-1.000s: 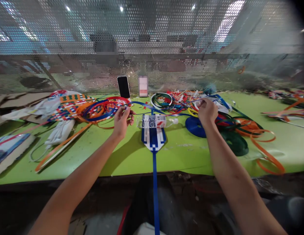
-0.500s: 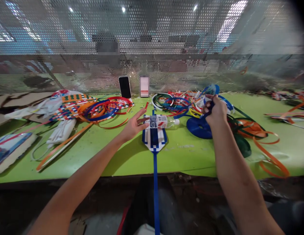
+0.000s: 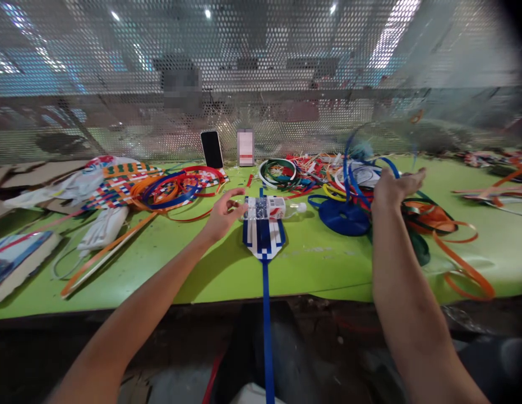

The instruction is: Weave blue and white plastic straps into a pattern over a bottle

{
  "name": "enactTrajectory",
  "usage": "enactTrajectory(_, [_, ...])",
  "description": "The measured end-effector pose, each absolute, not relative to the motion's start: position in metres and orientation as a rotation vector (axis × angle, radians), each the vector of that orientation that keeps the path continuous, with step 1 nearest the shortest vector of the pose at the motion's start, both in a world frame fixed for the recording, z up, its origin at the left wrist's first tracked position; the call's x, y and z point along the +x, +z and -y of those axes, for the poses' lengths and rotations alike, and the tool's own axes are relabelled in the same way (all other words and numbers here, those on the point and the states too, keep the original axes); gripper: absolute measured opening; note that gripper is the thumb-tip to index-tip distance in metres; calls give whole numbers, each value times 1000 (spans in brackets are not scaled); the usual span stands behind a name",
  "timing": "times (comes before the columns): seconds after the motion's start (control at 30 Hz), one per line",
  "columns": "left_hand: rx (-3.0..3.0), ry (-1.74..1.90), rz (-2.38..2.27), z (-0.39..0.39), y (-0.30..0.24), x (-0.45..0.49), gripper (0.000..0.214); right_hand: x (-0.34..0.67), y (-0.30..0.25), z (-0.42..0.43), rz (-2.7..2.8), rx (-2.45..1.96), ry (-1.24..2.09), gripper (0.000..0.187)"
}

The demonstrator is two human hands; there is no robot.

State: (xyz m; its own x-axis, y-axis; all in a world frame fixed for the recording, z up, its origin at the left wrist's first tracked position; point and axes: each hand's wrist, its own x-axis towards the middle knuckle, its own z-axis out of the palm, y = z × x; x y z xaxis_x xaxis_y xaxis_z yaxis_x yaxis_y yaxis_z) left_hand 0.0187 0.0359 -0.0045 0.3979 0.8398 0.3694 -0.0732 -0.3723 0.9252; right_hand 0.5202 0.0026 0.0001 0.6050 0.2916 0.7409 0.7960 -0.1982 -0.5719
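Observation:
A clear plastic bottle [image 3: 277, 208] with a red and white label lies on its side across a blue-and-white woven strap piece [image 3: 264, 238]. My left hand [image 3: 225, 215] is at the bottle's base end, its fingers slightly bent and apart; I cannot tell whether the fingertips touch it. From the woven piece a long blue strap [image 3: 267, 325] runs toward me and over the table edge. To the right, my right hand [image 3: 397, 188] is raised with fingers stretched out and nothing visibly gripped. Beside it, loose blue strap loops rise above a flat blue coil [image 3: 343, 217].
Two phones stand at the back, one dark [image 3: 212, 150] and one lit [image 3: 245, 148]. Coloured strap coils [image 3: 172, 188] and a white power strip [image 3: 103, 227] lie left. Orange strap [image 3: 466, 269] curls at the right. A perforated metal screen [image 3: 261, 73] rises behind the green table [image 3: 328, 275].
My right hand has swung right, away from the blue coil, and its fingers have opened out; blue strap loops now stand up there. My left fingers have bent in a little beside the bottle.

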Motion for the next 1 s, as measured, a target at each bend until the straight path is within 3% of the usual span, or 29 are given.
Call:
enactTrajectory(0.1, [1639, 1287, -749, -38, 1, 14, 37, 508, 6, 2, 554, -1833, -585, 102])
enactTrajectory(0.17, [1598, 1366, -773, -40, 3, 11, 32, 489, 11, 3, 552, -1828, -683, 107])
enactTrajectory(0.23, [1571, 1436, -800, -43, 3, 9, 26, 465, 16, 4, 786, -1740, -783, 93])
enactTrajectory(0.37, [1590, 1558, -936, -53, 1, 5, 18, 419, 14, 2, 1342, -1582, -740, 43])
enactTrajectory(0.57, [1866, 1728, -1324, -81, 5, -25, 11, 386, 4, -4, 1753, -1514, -261, 35])
enactTrajectory(0.63, [2053, 1624, -1581, -90, 6, -44, 13, 387, 2, -5, 1753, -1556, -115, 34])
enactTrajectory(0.83, [2238, 864, -2193, -110, -1, -91, 29, 418, 6, 1, 1892, -1702, 511, 32])
enactTrajectory(1.0, [2225, 764, -2267, -115, 3, -99, 21, 426, 16, 15, 2041, -1739, 599, 48])
